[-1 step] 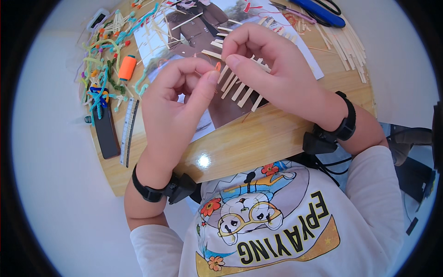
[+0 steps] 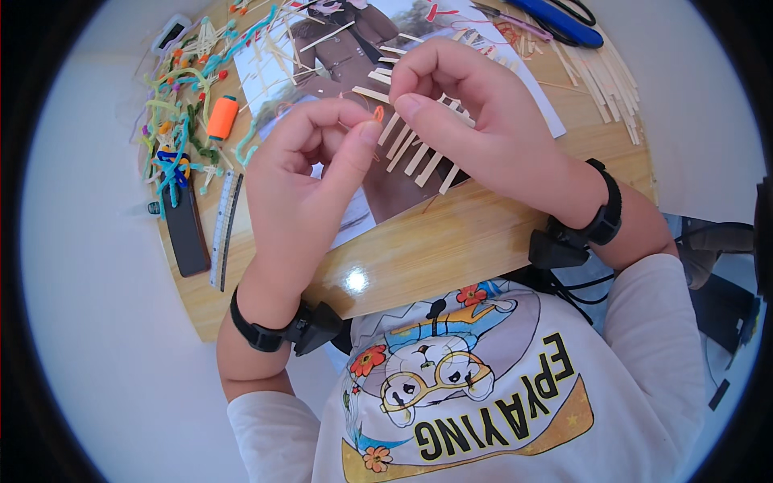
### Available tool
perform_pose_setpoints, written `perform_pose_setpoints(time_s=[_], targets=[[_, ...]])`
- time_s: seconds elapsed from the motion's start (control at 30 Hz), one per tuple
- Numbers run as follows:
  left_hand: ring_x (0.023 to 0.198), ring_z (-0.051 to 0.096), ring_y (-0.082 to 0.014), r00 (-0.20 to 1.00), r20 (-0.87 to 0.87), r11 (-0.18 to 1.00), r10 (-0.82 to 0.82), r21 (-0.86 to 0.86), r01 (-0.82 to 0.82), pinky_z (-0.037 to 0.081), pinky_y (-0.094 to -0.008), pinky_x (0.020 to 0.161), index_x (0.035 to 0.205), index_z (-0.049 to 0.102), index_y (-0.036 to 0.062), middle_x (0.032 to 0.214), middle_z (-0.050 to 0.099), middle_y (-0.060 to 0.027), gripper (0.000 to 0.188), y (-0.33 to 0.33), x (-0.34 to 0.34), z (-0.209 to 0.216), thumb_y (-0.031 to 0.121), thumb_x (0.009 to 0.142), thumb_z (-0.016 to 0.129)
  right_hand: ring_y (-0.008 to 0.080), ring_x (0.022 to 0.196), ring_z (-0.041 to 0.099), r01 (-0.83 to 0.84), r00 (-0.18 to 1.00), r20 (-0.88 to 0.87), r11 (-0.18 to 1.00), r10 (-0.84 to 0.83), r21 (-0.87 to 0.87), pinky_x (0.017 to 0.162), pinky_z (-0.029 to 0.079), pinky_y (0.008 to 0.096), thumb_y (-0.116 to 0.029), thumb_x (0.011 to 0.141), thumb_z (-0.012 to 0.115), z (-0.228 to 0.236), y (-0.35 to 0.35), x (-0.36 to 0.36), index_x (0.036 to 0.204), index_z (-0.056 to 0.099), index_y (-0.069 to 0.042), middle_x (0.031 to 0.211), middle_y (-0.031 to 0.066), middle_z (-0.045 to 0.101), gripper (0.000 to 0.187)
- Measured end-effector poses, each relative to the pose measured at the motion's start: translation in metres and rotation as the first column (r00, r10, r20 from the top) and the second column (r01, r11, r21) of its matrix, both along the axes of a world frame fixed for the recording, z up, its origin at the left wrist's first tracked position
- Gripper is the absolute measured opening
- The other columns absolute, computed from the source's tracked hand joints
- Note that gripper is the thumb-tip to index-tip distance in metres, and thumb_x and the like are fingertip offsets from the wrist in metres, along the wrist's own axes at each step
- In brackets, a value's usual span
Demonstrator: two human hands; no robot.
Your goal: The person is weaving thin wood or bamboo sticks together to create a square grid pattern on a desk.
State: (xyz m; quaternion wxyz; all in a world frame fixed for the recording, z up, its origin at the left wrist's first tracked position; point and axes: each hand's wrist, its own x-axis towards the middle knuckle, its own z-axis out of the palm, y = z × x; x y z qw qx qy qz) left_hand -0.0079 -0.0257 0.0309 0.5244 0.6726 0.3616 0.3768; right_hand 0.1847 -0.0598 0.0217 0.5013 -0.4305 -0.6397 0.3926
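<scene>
My left hand [image 2: 310, 165] is closed in a pinch over the printed picture sheet [image 2: 330, 56], with a small loop of orange thread [image 2: 378, 114] sticking out above its thumb tip. Close beside it, my right hand [image 2: 475, 121] is also pinched, thumb against forefinger; whatever lies between those fingertips is too small to make out. Beneath and between both hands, a row of short flat wooden sticks [image 2: 416, 159] lies side by side on the sheet, partly covered by my right hand. An orange thread spool [image 2: 222, 118] stands to the left.
Colourful pipe-cleaner pieces [image 2: 181, 80] are heaped at the left, near a dark flat case [image 2: 185, 229] and a clear ruler [image 2: 225, 229]. Long wooden sticks [image 2: 600, 84] and blue-handled scissors [image 2: 564, 24] lie at the right. The wooden table [image 2: 419, 249] curves along its near edge.
My two hands have drawn very slightly apart, and the orange loop has shifted a touch to the left. Everything else stays put.
</scene>
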Motion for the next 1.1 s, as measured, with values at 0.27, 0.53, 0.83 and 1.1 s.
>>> perform_pose_setpoints(time_s=[0.27,0.53,0.83,1.1], targets=[[0.064,0.051,-0.0006,0.999,0.033,1.0,-0.001,0.015,0.001,0.038,-0.0166,0.058,0.099,0.063,0.0,0.074,0.061,0.0032,0.011,0.0,0.0,0.0,0.005,0.089,0.066,0.0078,0.086,0.056,-0.02,0.999,0.049,0.999,0.022,-0.031,0.082,0.046,0.0246,-0.008,0.091,0.061,0.002,-0.003,0.001,0.1,0.06,-0.002,0.094,-0.0001,0.06,0.011],[0.06,0.046,0.0016,0.995,-0.093,0.943,0.036,0.332,-0.003,0.033,-0.0151,0.051,0.094,0.066,0.0026,0.069,0.059,0.006,0.007,0.0,0.001,-0.008,0.003,0.087,0.069,0.007,0.082,0.055,-0.002,0.993,0.117,1.0,-0.001,0.031,0.076,0.046,0.0234,-0.007,0.09,0.062,0.001,-0.002,0.0,0.1,0.062,-0.001,0.09,-0.0007,0.061,0.012],[0.059,0.046,0.0017,0.989,-0.143,0.935,0.047,0.354,0.006,0.034,-0.0151,0.05,0.092,0.067,0.0026,0.067,0.06,0.0053,0.007,-0.003,0.003,-0.008,0.004,0.086,0.069,0.0076,0.074,0.051,-0.002,0.987,0.163,1.0,-0.002,0.026,0.069,0.045,0.0227,-0.005,0.085,0.058,-0.002,-0.004,-0.004,0.09,0.056,-0.003,0.081,-0.0009,0.055,0.006],[0.058,0.044,0.0013,0.991,-0.117,0.946,0.066,0.322,-0.025,0.032,-0.0159,0.05,0.093,0.067,0.0032,0.067,0.057,0.006,0.006,0.0,0.002,-0.009,0.005,0.087,0.069,0.0075,0.084,0.048,0.031,0.986,0.165,0.999,-0.029,-0.01,0.078,0.043,0.0249,-0.007,0.088,0.051,-0.002,0.001,0.003,0.094,0.05,-0.003,0.088,0.0,0.051,0.006]])
